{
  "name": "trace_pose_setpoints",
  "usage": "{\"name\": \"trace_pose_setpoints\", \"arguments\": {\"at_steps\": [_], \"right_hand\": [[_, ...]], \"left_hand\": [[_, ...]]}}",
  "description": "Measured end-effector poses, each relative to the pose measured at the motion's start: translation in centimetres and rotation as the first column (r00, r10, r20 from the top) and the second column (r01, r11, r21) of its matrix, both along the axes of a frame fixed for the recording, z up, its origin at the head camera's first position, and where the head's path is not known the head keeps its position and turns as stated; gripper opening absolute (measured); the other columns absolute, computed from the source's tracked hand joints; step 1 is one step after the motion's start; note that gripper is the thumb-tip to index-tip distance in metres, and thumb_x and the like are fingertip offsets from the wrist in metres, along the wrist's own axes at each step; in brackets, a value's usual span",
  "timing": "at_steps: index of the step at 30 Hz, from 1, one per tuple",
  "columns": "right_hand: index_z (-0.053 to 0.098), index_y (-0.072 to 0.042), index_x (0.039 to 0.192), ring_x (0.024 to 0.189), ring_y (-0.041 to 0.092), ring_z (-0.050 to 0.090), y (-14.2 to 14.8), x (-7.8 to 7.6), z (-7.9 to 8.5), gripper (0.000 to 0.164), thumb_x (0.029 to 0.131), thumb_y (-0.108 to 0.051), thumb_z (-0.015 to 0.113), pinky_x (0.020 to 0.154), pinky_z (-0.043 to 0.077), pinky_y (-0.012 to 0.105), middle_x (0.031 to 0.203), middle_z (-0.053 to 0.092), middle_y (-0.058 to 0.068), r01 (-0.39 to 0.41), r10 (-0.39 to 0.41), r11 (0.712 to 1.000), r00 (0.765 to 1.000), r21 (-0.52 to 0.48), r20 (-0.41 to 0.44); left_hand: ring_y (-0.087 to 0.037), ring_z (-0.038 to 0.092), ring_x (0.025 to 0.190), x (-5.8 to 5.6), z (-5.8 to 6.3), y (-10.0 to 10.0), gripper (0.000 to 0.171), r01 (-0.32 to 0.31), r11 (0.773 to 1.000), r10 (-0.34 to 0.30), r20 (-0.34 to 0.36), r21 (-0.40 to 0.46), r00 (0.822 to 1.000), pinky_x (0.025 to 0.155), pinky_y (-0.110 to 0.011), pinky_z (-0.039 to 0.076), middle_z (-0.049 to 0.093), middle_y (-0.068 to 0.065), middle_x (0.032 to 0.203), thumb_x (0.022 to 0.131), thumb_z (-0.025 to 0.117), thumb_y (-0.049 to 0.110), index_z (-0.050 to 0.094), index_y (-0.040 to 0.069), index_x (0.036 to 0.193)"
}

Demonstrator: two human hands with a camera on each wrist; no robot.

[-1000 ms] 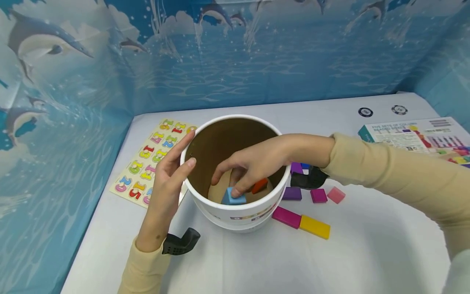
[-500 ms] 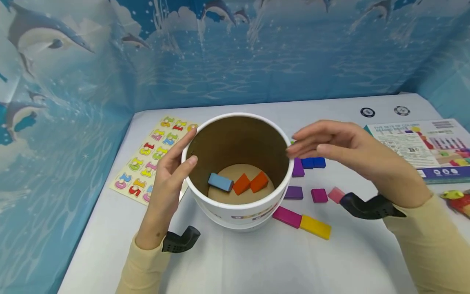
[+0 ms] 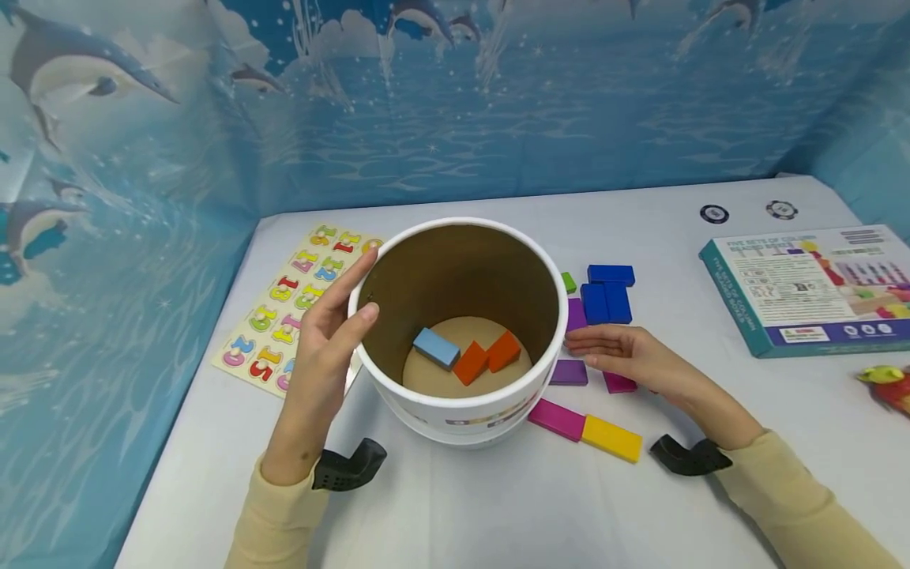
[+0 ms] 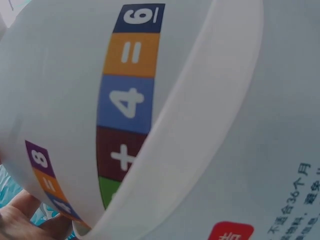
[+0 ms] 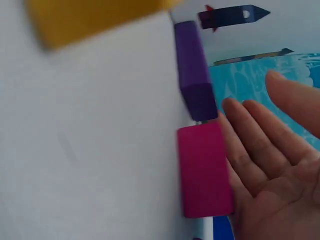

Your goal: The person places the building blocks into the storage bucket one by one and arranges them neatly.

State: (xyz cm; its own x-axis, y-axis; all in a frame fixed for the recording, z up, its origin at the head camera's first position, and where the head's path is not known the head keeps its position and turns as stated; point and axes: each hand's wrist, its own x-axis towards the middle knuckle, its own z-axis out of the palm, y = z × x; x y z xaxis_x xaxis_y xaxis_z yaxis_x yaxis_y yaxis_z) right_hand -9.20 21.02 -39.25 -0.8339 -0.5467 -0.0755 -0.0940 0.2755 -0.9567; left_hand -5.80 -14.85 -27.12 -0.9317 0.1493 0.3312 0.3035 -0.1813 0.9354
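Observation:
A white bucket (image 3: 455,401) stands on the table, with one light blue block (image 3: 437,348) and two orange blocks (image 3: 504,351) on its floor. My left hand (image 3: 323,356) holds the bucket's left side, thumb and index fingertip at the rim; in the left wrist view its fingers (image 4: 25,215) show low beside the printed wall. To the bucket's right, my right hand (image 3: 626,354) hovers low with straight fingers, near a purple block (image 3: 569,372) and partly over a magenta block (image 3: 618,383). The right wrist view shows its bare palm (image 5: 280,195) beside a magenta block (image 5: 205,170).
Blue blocks (image 3: 607,303) and a green block (image 3: 569,282) lie behind the right hand. A long magenta block (image 3: 557,419) and a yellow block (image 3: 611,438) lie in front. A number puzzle board (image 3: 273,320) is at left, a flat box (image 3: 817,292) at right.
My right hand has let go of the light blue block inside the bucket, come out over the rim and lowered to the table blocks on the right. The left hand has stayed put.

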Motion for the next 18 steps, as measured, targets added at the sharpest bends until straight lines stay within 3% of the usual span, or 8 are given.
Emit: {"name": "trace_pose_setpoints", "arguments": {"at_steps": [3, 7, 10, 12, 16, 18], "right_hand": [[0.05, -0.006, 0.123, 0.109, 0.024, 0.051, -0.4, 0.3, -0.4, 0.045, 0.082, -0.017, 0.063, 0.083, 0.047, 0.026, 0.119, 0.055, 0.012, -0.006, 0.021, 0.991, 0.994, 0.137, -0.111], [0.054, -0.011, 0.12, 0.105, 0.02, 0.048, -1.2, 0.8, -0.9, 0.051, 0.073, -0.023, 0.072, 0.082, 0.048, 0.032, 0.118, 0.053, 0.004, 0.038, 0.057, 0.949, 0.955, 0.314, -0.289], [0.057, -0.007, 0.116, 0.097, 0.019, 0.048, -1.7, 1.0, -1.2, 0.049, 0.07, -0.017, 0.074, 0.075, 0.051, 0.032, 0.115, 0.052, 0.006, 0.084, 0.062, 0.937, 0.915, 0.339, -0.398], [0.058, -0.006, 0.114, 0.095, 0.019, 0.049, -1.9, 1.0, -1.3, 0.046, 0.07, -0.013, 0.074, 0.073, 0.052, 0.032, 0.112, 0.053, 0.007, 0.116, 0.041, 0.935, 0.903, 0.335, -0.428], [0.057, -0.009, 0.116, 0.099, 0.022, 0.05, -1.6, 0.9, -1.4, 0.044, 0.074, -0.016, 0.071, 0.079, 0.05, 0.037, 0.11, 0.057, 0.006, 0.148, -0.021, 0.936, 0.929, 0.318, -0.369], [0.054, -0.009, 0.119, 0.1, 0.022, 0.051, -1.3, 0.7, -1.2, 0.045, 0.077, -0.018, 0.068, 0.081, 0.049, 0.035, 0.111, 0.058, 0.007, 0.138, -0.046, 0.949, 0.95, 0.284, -0.31]], "left_hand": [[-0.019, 0.024, 0.13, 0.0, 0.0, 0.0, 0.048, -0.002, 1.0, 0.002, -0.003, -0.002, 1.0, 0.102, -0.039, 0.03, 0.033, -0.008, 0.14, 0.085, 0.041, -0.003, 0.038, 0.002, 0.133], [-0.02, 0.024, 0.13, 0.0, 0.0, 0.0, 0.048, 0.001, 1.0, -0.001, -0.007, -0.002, 1.0, 0.101, -0.039, 0.031, 0.032, -0.008, 0.14, 0.085, 0.041, -0.003, 0.038, 0.002, 0.133], [-0.02, 0.024, 0.13, 0.0, 0.0, 0.0, 0.049, 0.0, 1.0, 0.0, -0.01, -0.003, 1.0, 0.101, -0.039, 0.031, 0.031, -0.01, 0.141, 0.085, 0.041, -0.003, 0.038, 0.002, 0.133], [-0.02, 0.024, 0.13, 0.0, 0.0, 0.0, 0.048, -0.001, 1.0, 0.001, -0.01, -0.005, 1.0, 0.101, -0.039, 0.03, 0.031, -0.01, 0.141, 0.085, 0.041, -0.003, 0.038, 0.002, 0.133], [-0.02, 0.024, 0.13, -0.1, -0.1, 0.0, 0.049, 0.0, 1.0, 0.0, 0.001, -0.004, 1.0, 0.102, -0.041, 0.03, 0.033, -0.007, 0.14, 0.085, 0.041, -0.003, 0.038, 0.002, 0.134], [-0.019, 0.023, 0.13, -0.1, -0.1, 0.0, 0.049, 0.0, 1.0, 0.0, 0.005, -0.005, 1.0, 0.102, -0.041, 0.029, 0.033, -0.006, 0.14, 0.085, 0.041, -0.003, 0.038, 0.003, 0.134]]}}
